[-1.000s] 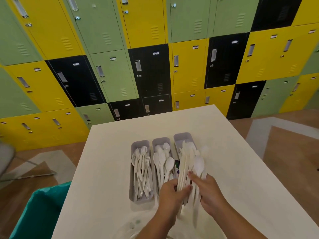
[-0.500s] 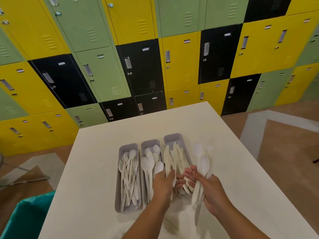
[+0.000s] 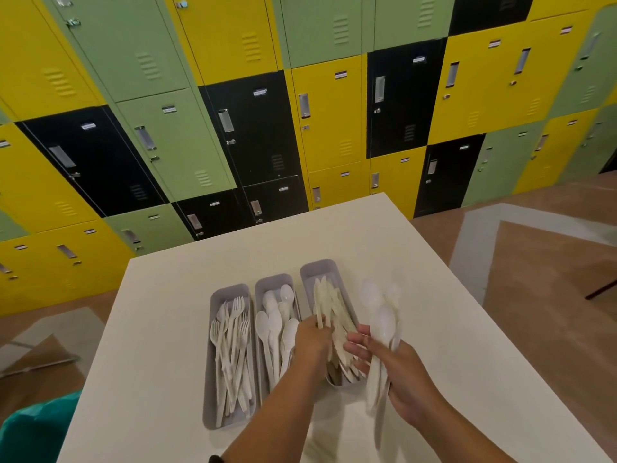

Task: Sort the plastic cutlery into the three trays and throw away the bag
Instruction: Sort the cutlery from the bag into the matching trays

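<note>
Three grey trays stand side by side on the white table (image 3: 160,329). The left tray (image 3: 213,389) holds white forks, the middle tray (image 3: 272,282) white spoons, the right tray (image 3: 320,267) white knives (image 3: 329,302). My left hand (image 3: 312,342) reaches into the right tray and its fingers touch the knives. My right hand (image 3: 397,375) grips a bunch of white spoons (image 3: 380,315) just right of that tray, bowls pointing away from me. A clear plastic bag (image 3: 334,426) lies on the table under my forearms, hard to make out.
A teal bin (image 3: 33,432) stands on the floor at the table's left front corner. A wall of yellow, green and black lockers (image 3: 253,128) rises behind the table. Brown floor shows to the right.
My left hand has lowered the bundle of knives into the right tray. My right hand has drawn apart to the right with the spoons. The camera has shifted.
</note>
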Motion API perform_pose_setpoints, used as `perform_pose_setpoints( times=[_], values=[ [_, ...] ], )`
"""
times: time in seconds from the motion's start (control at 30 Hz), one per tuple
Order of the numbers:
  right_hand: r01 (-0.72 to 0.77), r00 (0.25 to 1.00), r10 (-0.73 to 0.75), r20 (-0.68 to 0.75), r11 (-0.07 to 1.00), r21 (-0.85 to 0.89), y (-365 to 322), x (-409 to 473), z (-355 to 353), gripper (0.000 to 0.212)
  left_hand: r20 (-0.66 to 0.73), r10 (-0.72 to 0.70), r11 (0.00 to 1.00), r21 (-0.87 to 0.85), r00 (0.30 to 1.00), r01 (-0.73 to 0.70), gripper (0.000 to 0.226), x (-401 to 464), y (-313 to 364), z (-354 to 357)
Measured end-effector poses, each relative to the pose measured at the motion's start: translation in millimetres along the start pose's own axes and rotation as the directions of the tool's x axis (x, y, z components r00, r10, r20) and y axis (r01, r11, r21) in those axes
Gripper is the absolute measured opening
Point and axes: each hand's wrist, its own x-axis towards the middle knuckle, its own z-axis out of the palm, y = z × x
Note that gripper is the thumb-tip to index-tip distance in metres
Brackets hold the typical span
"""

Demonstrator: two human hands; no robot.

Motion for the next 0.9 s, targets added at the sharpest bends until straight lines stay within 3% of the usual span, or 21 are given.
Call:
perform_pose_setpoints(
  times=[0.1,0.17,0.3,0.43,0.57,0.7,0.77,0.83,0.9],
  values=[
    [0.000,1.000,0.000,0.029,1.000,0.010,1,-1,1,0.019,-0.006,0.148,0.977,0.154,0.989,-0.145,0.017,-7,2,2],
    [-0.003,0.999,0.004,0.052,1.000,-0.016,1,-2,3,0.019,-0.003,0.242,0.963,0.123,0.970,-0.240,0.014,-13,6,2],
    [-0.017,0.995,0.023,0.092,0.997,-0.070,-1,-7,11,0.016,0.289,0.268,0.962,-0.036,0.919,-0.269,0.027,-30,14,1],
    [-0.059,0.986,0.080,0.148,0.988,-0.141,3,-14,19,0.018,0.148,0.278,0.957,0.041,0.949,-0.286,0.032,-30,8,-5],
    [-0.092,0.976,0.125,0.178,0.979,-0.183,8,-20,25,0.016,-0.015,0.265,0.964,0.026,0.964,-0.265,0.021,-32,15,-13],
    [-0.131,0.967,0.167,0.194,0.974,-0.187,15,-26,28,0.016,-0.112,0.284,0.902,-0.306,0.952,-0.305,0.018,-34,35,-32],
    [-0.133,0.966,0.169,0.193,0.974,-0.185,16,-29,28,0.015,-0.178,0.292,0.876,-0.345,0.940,-0.338,0.017,-31,41,-45],
    [-0.130,0.967,0.166,0.194,0.974,-0.185,16,-30,29,0.015,-0.150,0.325,0.886,-0.296,0.934,-0.356,0.018,-32,44,-57],
    [-0.128,0.967,0.165,0.196,0.974,-0.189,15,-33,33,0.015,0.021,0.386,0.914,-0.141,0.922,-0.380,0.017,-39,43,-65]
  ],
)
